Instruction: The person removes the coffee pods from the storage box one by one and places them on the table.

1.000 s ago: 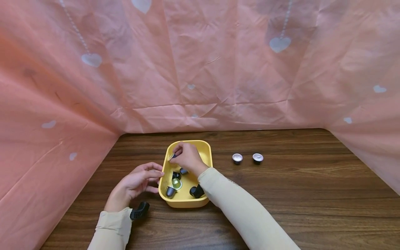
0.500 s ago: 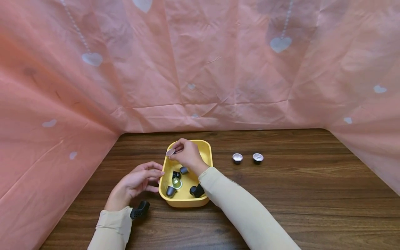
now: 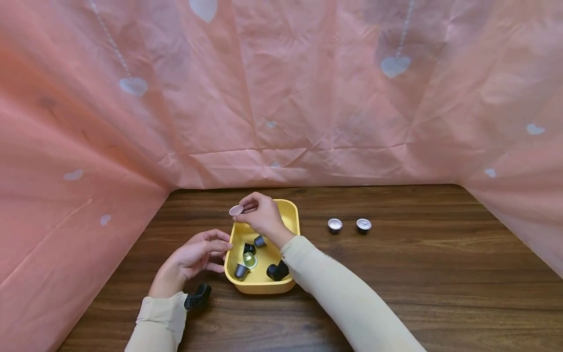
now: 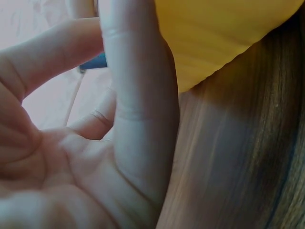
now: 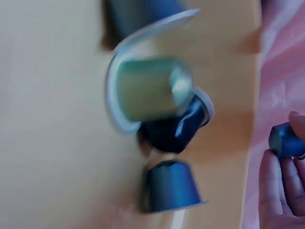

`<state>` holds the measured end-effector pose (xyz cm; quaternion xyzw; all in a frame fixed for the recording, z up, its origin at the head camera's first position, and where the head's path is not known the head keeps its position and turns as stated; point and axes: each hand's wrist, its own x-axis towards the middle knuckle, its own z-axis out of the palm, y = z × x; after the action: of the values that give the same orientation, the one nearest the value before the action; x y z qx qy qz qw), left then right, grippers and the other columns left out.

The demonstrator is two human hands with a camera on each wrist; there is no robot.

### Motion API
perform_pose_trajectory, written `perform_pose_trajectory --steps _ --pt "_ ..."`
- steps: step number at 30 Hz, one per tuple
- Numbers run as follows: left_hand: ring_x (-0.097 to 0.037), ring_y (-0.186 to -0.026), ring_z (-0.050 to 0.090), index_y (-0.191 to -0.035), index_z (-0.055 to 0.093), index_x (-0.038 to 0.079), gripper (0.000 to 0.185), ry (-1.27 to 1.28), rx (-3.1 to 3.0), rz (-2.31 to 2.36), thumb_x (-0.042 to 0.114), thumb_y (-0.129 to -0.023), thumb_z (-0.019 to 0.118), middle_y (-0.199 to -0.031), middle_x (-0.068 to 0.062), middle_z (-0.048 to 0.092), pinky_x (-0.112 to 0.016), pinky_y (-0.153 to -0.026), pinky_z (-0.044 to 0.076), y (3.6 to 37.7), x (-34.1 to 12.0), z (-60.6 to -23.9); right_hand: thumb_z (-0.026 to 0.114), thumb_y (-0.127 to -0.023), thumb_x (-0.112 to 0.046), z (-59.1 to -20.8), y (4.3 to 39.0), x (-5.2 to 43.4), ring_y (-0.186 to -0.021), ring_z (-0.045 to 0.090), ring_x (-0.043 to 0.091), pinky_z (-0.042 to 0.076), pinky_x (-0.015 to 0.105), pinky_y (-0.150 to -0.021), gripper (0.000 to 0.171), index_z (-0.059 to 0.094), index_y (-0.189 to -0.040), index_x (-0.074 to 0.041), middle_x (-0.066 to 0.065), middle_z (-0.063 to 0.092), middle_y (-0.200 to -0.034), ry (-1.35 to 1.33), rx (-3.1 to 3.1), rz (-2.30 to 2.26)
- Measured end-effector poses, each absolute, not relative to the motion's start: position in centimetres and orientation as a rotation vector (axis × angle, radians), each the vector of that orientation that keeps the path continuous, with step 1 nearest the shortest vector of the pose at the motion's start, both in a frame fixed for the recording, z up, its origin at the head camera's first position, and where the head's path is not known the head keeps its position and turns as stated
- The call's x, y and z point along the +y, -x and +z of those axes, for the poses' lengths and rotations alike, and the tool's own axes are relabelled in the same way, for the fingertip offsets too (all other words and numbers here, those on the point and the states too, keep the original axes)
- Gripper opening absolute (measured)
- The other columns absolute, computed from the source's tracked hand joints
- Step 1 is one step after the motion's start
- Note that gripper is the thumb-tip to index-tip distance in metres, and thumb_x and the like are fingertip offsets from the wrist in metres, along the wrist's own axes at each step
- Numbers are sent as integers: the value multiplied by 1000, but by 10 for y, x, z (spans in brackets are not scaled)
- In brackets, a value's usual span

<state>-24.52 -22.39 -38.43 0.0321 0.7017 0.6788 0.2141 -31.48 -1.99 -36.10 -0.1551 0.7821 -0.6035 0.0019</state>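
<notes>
I see my right hand (image 3: 263, 217) above the far left corner of the yellow tray (image 3: 292, 211), pinching one coffee capsule (image 3: 236, 210) between thumb and fingertips, foil face turned up and left. A second ago that hand was down inside the tray with the capsule low against the inner wall. Half a second ago it was at the rim. Now the capsule sits clear above the rim, slightly outside the tray's left edge. In the right wrist view the dark blue capsule (image 5: 286, 139) shows at the fingertips (image 5: 274, 181), off the tray's side.

My left hand (image 3: 193, 257) rests on the wooden table (image 3: 418, 274), fingers loosely spread, tips touching the tray's left wall. It has not shifted across the three moments. The left wrist view shows fingers straight beside the yellow wall, holding nothing.

Inside the tray: a pale green capsule (image 3: 249, 257) with several dark ones (image 3: 240, 270) around it, placed as before. Wrist view blurred, but green one lies on its side against a dark one.

Two silver-topped capsules (image 3: 335, 224) stand on the table right of the tray, well apart from it, unmoved. Pink sheet (image 3: 281, 88) behind.
</notes>
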Motion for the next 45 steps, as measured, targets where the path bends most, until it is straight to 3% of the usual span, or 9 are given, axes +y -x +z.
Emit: perform_pose_trajectory --steps 11,20,35,45 --pt "-12 -91 70 -121 54 5 23 -90 1960 1876 13 -102 65 -99 1 70 -32 -72 66 244 -223 -384 90 -84 -4 -329 300 -3 -97 77 17 65 27 -87 35 73 -115 -3 15 80 -113 595 2306 -1964" --pt "-13 -89 71 -121 56 4 25 -70 1976 1873 14 -101 67 -98 0 71 -32 -71 67 244 -222 -383 88 -84 0 -315 286 39 -92 75 13 64 27 -87 37 73 -117 0 12 79 -109 677 2221 -2005" --pt "-11 -90 72 -117 57 5 20 -103 1973 1875 13 -101 67 -97 1 68 -32 -70 67 247 -221 -381 85 -86 3 -342 274 131 -98 75 12 62 22 -87 46 66 -128 8 -4 77 -104 571 2195 -2101" --pt "-11 -90 72 -116 58 7 17 -99 1965 1879 13 -102 66 -97 3 71 -32 -72 67 247 -221 -381 84 -87 3 -365 262 177 -96 75 9 62 22 -82 50 61 -130 12 -6 76 -103 446 2256 -2066"
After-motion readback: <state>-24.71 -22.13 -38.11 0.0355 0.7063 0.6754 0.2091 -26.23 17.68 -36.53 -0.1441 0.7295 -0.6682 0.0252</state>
